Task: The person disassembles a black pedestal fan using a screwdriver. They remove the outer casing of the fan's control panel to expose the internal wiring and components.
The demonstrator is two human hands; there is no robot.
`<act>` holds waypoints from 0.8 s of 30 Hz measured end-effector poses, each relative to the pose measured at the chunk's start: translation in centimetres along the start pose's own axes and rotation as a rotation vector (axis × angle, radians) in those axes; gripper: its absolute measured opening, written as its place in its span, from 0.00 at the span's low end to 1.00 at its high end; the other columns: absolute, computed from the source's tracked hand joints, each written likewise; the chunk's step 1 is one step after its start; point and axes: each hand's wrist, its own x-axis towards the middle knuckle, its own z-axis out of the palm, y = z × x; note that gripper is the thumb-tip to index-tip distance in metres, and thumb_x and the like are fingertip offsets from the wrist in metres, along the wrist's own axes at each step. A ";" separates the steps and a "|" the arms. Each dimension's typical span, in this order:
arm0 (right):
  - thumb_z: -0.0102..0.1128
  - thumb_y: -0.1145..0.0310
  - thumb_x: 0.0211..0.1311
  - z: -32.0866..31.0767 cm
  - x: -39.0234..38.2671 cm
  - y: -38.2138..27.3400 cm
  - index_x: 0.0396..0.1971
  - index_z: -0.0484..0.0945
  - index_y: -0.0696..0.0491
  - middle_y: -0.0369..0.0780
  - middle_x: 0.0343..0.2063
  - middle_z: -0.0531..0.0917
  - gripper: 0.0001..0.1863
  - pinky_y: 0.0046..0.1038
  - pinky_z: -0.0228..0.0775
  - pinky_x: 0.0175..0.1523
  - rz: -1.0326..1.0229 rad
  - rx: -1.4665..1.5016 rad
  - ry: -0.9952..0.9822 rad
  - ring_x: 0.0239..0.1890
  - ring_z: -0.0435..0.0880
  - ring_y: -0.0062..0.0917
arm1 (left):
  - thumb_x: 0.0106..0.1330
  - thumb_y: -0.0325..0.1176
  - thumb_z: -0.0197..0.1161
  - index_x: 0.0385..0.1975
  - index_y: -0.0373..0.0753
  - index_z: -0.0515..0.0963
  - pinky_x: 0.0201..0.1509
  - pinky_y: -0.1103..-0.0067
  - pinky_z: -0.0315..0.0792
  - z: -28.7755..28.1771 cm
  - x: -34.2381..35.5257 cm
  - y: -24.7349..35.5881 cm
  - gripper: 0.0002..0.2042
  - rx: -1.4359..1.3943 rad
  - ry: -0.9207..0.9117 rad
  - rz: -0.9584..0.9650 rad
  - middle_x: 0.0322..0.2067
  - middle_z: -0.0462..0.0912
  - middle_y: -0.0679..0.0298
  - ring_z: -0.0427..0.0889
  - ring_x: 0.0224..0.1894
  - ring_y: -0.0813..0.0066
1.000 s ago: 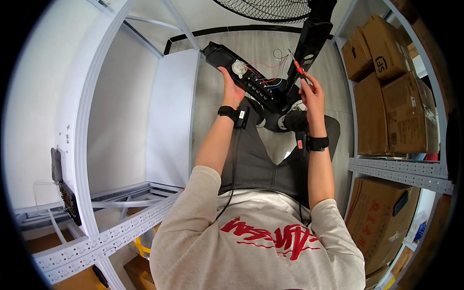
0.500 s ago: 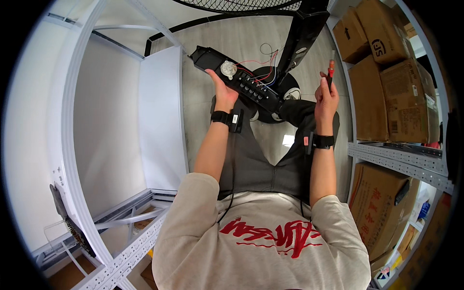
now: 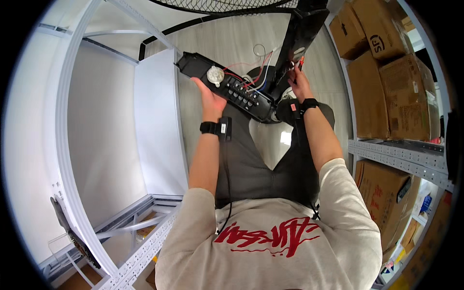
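Observation:
My left hand (image 3: 211, 100) grips the near edge of a long black control panel (image 3: 195, 65), thumb up and fingers partly hidden underneath. The panel lies tilted over my lap. On it sit a round white part (image 3: 215, 75) and a row of push-button switches (image 3: 241, 95). Red, white and blue wires (image 3: 263, 67) run from the switches toward a black post (image 3: 299, 36). Close to the lower part of that post, my right hand (image 3: 301, 87) is closed around a slim red-and-black tool (image 3: 301, 63); its tip is too small to make out.
Black mesh (image 3: 227, 6) with a dark rim curves across the top. Cardboard boxes (image 3: 367, 96) fill the white metal shelf (image 3: 401, 157) at my right. A white rack frame (image 3: 67, 121) with a panel (image 3: 159, 125) stands at my left.
My right hand has moved left and forward with the tool, from beside the shelf to the black post. The control panel and my left hand have shifted slightly left.

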 end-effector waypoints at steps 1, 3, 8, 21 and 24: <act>0.52 0.55 0.70 0.7 0.4 0.1 0.32 0.71 0.45 0.31 0.24 0.73 0.10 0.37 0.59 0.57 0.012 0.018 0.012 0.28 0.68 0.18 | 0.61 0.71 0.45 0.60 0.39 0.67 0.64 0.64 0.64 0.0 -0.1 0.1 0.41 -0.023 0.012 -0.002 0.58 0.72 0.62 0.71 0.58 0.62; 0.51 0.55 0.70 1.4 0.5 0.4 0.29 0.70 0.45 0.30 0.20 0.68 0.12 0.36 0.59 0.56 0.036 0.056 0.038 0.25 0.62 0.18 | 0.61 0.71 0.45 0.60 0.39 0.67 0.64 0.64 0.64 0.0 -0.1 0.0 0.40 -0.069 0.037 -0.010 0.57 0.72 0.62 0.71 0.58 0.63; 0.54 0.56 0.68 3.1 -0.6 0.9 0.35 0.73 0.48 0.32 0.24 0.71 0.11 0.51 0.54 0.64 0.112 0.020 0.101 0.31 0.68 0.22 | 0.61 0.71 0.44 0.58 0.39 0.69 0.61 0.66 0.67 0.4 -0.1 0.5 0.40 -0.005 0.001 0.000 0.54 0.75 0.63 0.74 0.55 0.65; 0.50 0.51 0.69 1.0 -3.8 1.5 0.49 0.69 0.51 0.38 0.45 0.77 0.20 0.35 0.70 0.50 -0.067 -0.104 0.052 0.46 0.74 0.24 | 0.60 0.71 0.45 0.57 0.40 0.70 0.61 0.66 0.68 1.4 -1.3 0.9 0.39 0.016 -0.061 -0.061 0.54 0.76 0.62 0.74 0.54 0.64; 0.49 0.53 0.70 1.1 -5.2 -0.3 0.42 0.70 0.55 0.36 0.26 0.77 0.18 0.18 0.69 0.30 -0.156 0.028 0.228 0.24 0.74 0.20 | 0.63 0.69 0.46 0.57 0.39 0.68 0.60 0.66 0.68 1.0 -1.0 0.7 0.37 0.012 -0.129 -0.037 0.52 0.76 0.61 0.75 0.53 0.64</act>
